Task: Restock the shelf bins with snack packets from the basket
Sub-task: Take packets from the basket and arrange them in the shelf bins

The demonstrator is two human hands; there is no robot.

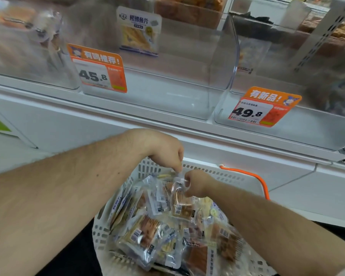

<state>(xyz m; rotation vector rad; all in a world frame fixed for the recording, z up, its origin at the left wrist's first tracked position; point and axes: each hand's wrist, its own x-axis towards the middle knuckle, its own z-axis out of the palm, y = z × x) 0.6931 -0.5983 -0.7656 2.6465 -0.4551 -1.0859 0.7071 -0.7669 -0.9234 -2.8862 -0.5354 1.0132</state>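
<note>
A clear snack packet (180, 198) with brown strips inside hangs by its top edge just under the fingers of both hands, lifted a little above the heap of like packets (147, 234) that fills the white slotted basket (106, 232). The right hand (195, 184) has its fingers curled and pinching the packet's upper right corner; the left hand (165, 154) comes down from above with its fingers bunched on the packet's top seam, just beside the right fingers, almost touching them. The step in hand looks like the pick: one packet is being singled out of the pile, and nothing has yet gone toward the shelf. Below the fingers the other packets lie loose and overlapping, some standing on edge against the basket's left wall. Beyond the fingers and higher up, a clear shelf bin (167, 92) stands nearly empty, with an orange price tag (100, 70) clipped at its left front and a second tag (265, 106) on the bin to the right. The next move probably calls for lifting the packet free without dragging neighbours along, then carrying it up and over the bin's front wall. An orange handle (255, 180) curves off the basket's far right rim.
</note>
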